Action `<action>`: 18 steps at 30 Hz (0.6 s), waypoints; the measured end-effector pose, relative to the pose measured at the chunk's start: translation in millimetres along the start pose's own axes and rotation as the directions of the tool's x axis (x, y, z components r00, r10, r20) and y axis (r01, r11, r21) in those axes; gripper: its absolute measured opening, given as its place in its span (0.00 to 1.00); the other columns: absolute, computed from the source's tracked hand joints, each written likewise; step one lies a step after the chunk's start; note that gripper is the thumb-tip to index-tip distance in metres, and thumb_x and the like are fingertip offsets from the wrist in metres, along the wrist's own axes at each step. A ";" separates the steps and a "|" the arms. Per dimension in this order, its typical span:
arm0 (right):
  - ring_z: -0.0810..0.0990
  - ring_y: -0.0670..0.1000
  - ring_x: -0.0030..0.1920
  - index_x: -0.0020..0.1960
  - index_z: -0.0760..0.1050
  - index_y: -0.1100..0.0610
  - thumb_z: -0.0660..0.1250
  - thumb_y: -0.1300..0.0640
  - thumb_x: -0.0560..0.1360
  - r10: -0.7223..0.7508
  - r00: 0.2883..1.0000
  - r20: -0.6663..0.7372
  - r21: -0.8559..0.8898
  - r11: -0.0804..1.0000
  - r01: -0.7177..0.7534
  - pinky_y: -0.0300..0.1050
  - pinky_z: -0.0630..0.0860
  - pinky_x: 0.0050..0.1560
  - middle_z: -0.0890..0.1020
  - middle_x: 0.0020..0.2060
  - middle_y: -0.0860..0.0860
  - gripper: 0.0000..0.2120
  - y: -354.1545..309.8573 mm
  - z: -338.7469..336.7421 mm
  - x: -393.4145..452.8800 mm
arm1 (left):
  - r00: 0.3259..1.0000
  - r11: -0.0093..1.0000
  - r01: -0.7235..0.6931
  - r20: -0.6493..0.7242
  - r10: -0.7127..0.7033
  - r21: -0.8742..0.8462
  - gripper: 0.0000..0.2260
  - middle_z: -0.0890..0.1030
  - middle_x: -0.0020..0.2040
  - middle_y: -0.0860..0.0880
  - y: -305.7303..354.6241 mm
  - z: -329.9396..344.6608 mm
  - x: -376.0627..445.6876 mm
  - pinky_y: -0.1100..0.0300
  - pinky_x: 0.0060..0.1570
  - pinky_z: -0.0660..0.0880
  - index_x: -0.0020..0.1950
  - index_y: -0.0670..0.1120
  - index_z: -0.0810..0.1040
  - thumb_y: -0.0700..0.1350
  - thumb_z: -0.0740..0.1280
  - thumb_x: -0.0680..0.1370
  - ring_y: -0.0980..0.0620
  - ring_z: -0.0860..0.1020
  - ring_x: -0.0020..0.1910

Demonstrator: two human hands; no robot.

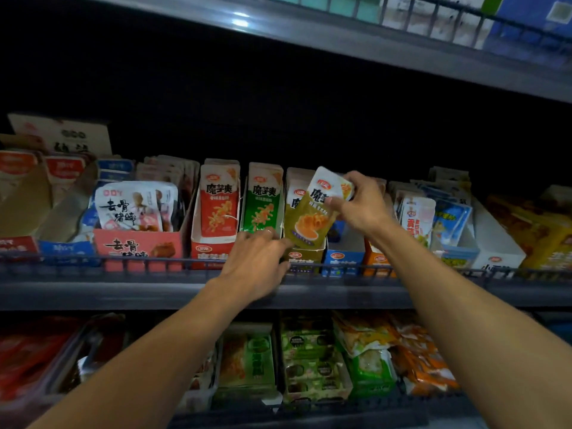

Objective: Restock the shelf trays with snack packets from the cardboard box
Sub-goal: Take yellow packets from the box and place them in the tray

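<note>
Olive snack packet (312, 212) pinched by right hand (360, 204), left hand (258, 258) loose-fingered at olive tray (305, 258)

red packet (219, 202) 魔芋爽, white packet (128, 207) 去骨猪蹄

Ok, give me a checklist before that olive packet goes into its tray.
1. Right hand grips the olive packet: ok.
2. Packet matches the olive tray below it: ok.
3. Left hand at the tray's front edge, steadying it: ok.
4. Packet upright: not ok, it tilts.
5. Room left in the tray: cannot tell.
6. Cardboard box within reach: cannot tell, out of view.
</note>
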State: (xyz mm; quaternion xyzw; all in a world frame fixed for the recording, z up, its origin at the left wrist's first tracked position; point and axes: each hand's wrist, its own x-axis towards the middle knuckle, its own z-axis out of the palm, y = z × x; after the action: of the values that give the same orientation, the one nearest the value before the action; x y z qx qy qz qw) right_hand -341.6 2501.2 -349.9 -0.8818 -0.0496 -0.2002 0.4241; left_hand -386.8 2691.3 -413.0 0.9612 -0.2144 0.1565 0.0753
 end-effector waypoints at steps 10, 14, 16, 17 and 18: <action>0.80 0.53 0.57 0.63 0.74 0.53 0.75 0.56 0.72 -0.090 0.991 0.103 -0.331 0.936 0.119 0.56 0.80 0.55 0.80 0.58 0.52 0.21 4.2 25.9 28.4 | 0.998 0.979 -0.050 -0.054 0.040 -0.196 0.17 0.73 0.62 0.48 -9.7 11.4 4.3 0.51 0.59 0.75 0.70 0.51 0.74 0.46 0.65 0.81 0.47 0.75 0.60; 0.76 0.57 0.62 0.68 0.71 0.52 0.76 0.53 0.71 -0.134 0.991 0.003 -0.499 0.859 0.117 0.56 0.76 0.60 0.75 0.64 0.54 0.28 6.4 34.8 30.4 | 0.997 0.971 -0.048 -0.065 0.034 -0.234 0.17 0.73 0.62 0.49 -11.9 15.2 4.9 0.50 0.58 0.75 0.69 0.50 0.74 0.45 0.65 0.81 0.46 0.76 0.59; 0.74 0.57 0.63 0.68 0.70 0.52 0.76 0.52 0.71 -0.155 0.988 -0.012 -0.525 0.842 0.125 0.55 0.75 0.60 0.72 0.66 0.54 0.29 8.1 36.6 30.7 | 0.997 0.970 -0.050 -0.069 0.034 -0.236 0.17 0.73 0.62 0.49 -11.1 15.5 4.7 0.50 0.59 0.76 0.70 0.51 0.74 0.46 0.65 0.81 0.47 0.76 0.59; 0.74 0.57 0.64 0.68 0.69 0.52 0.76 0.52 0.71 -0.155 0.988 -0.011 -0.533 0.837 0.125 0.54 0.75 0.60 0.71 0.66 0.54 0.29 8.6 36.3 30.3 | 0.997 0.971 -0.051 -0.067 0.036 -0.236 0.17 0.73 0.62 0.49 -10.7 15.2 4.5 0.51 0.59 0.76 0.70 0.51 0.73 0.46 0.65 0.81 0.47 0.76 0.60; 0.74 0.57 0.64 0.68 0.69 0.52 0.76 0.51 0.71 -0.153 0.988 -0.007 -0.537 0.834 0.125 0.54 0.75 0.60 0.71 0.67 0.54 0.29 8.6 35.4 29.8 | 0.997 0.971 -0.051 -0.064 0.037 -0.234 0.17 0.73 0.63 0.49 -10.4 14.6 4.4 0.51 0.59 0.76 0.70 0.51 0.73 0.47 0.65 0.81 0.47 0.75 0.60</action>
State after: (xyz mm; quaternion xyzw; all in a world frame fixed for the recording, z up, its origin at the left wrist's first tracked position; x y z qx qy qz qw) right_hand -301.1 2520.5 -364.2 -0.9537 -0.0453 -0.2584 0.1470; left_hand -374.6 2695.9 -426.1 0.9354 -0.2505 0.1599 0.1918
